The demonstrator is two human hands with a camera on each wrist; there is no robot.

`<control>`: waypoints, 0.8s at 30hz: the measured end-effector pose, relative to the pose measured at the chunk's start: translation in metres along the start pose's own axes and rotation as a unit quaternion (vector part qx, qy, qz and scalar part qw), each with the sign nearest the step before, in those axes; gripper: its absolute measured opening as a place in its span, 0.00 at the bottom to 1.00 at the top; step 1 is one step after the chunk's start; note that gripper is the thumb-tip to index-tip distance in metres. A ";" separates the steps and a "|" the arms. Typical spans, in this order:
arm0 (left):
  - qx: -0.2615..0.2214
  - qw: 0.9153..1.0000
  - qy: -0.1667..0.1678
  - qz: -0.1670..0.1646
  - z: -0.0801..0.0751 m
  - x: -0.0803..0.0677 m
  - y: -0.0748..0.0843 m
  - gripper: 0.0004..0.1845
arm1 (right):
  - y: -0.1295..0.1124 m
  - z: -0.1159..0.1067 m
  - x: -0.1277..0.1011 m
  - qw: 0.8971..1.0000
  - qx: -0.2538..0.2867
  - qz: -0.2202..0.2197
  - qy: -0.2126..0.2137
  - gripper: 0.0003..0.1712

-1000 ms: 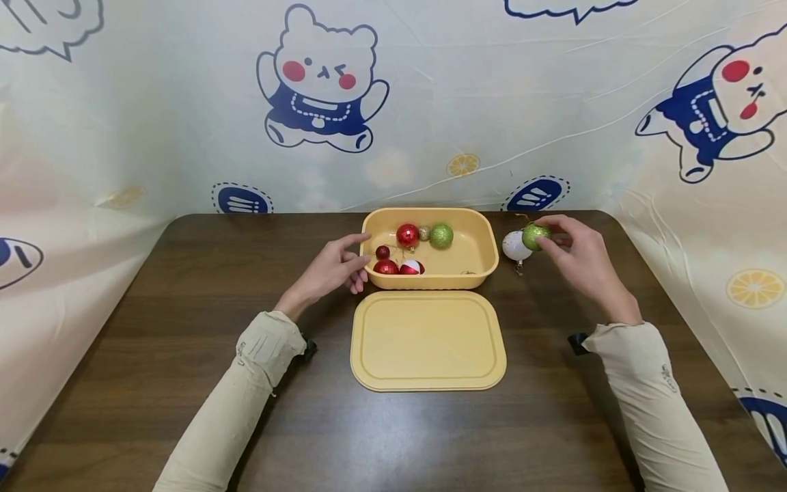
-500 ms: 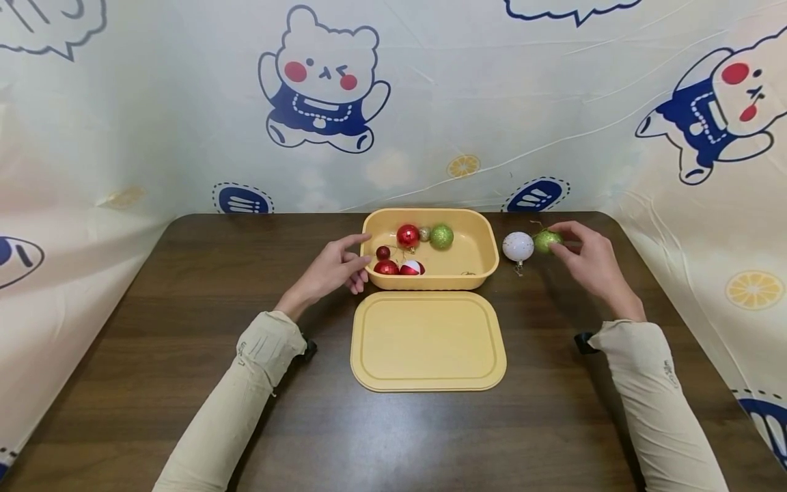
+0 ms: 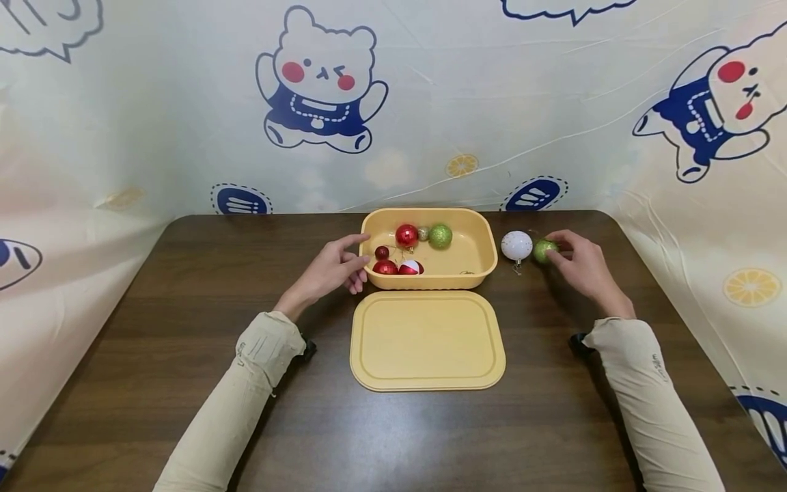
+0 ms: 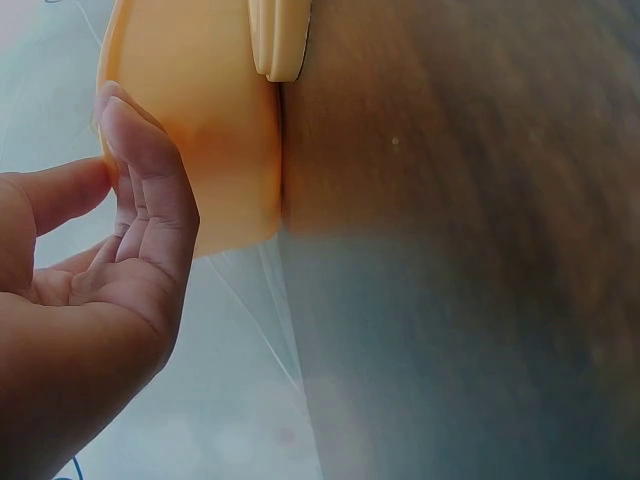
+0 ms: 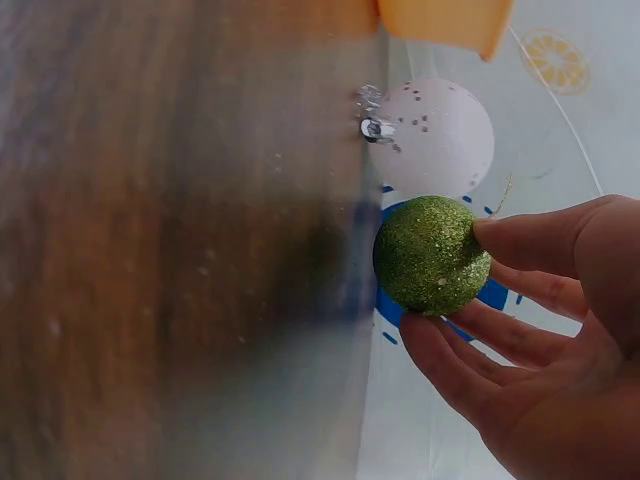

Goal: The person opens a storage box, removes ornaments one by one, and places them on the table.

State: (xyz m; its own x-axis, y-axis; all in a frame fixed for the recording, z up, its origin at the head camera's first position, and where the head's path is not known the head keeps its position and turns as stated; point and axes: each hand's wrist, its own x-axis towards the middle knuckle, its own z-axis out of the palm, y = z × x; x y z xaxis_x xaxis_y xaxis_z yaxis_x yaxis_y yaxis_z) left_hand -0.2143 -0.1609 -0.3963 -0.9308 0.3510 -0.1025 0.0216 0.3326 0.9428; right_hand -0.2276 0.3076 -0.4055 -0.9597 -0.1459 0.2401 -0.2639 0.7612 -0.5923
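Observation:
My left hand [image 3: 330,268] grips the left rim of a yellow plastic box [image 3: 430,282], with thumb and fingertips at its edge. To the right of the box, my right hand [image 3: 583,265] pinches a glittery green Christmas bauble [image 3: 543,251] between thumb and fingers. In the right wrist view a thin gold loop shows beside the green bauble [image 5: 430,256]. A white speckled bauble [image 3: 516,245] lies on the table just left of it, its silver cap facing the person. Inside the box are several baubles, among them a shiny red one [image 3: 406,236] and a green one [image 3: 440,236].
A flat yellow lid [image 3: 427,342] lies on the dark wooden table [image 3: 393,444], right in front of the box. Behind the table hangs a printed cloth [image 3: 418,89] with cartoon bears, and it comes round both sides.
My right hand has moved the green bauble from over the white bauble to the right, then down beside it. The white bauble is now fully uncovered. My left hand stays put.

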 end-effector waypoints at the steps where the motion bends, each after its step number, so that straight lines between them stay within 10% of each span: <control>1: 0.000 1.000 0.001 -0.001 0.000 0.000 0.000 0.31 | 0.000 0.001 0.000 1.000 0.000 0.001 -0.005 0.16; 24: 0.005 1.000 -0.001 0.009 -0.001 -0.001 -0.001 0.30 | -0.005 0.000 0.000 1.000 -0.001 -0.001 -0.031 0.18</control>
State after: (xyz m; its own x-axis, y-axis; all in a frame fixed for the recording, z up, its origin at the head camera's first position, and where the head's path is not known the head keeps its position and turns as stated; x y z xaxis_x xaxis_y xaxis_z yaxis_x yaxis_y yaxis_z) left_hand -0.2136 -0.1629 -0.3968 -0.9295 0.3585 -0.0869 0.0416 0.3358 0.9410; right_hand -0.2260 0.3039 -0.4021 -0.9635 -0.1862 0.1922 -0.2651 0.7618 -0.5911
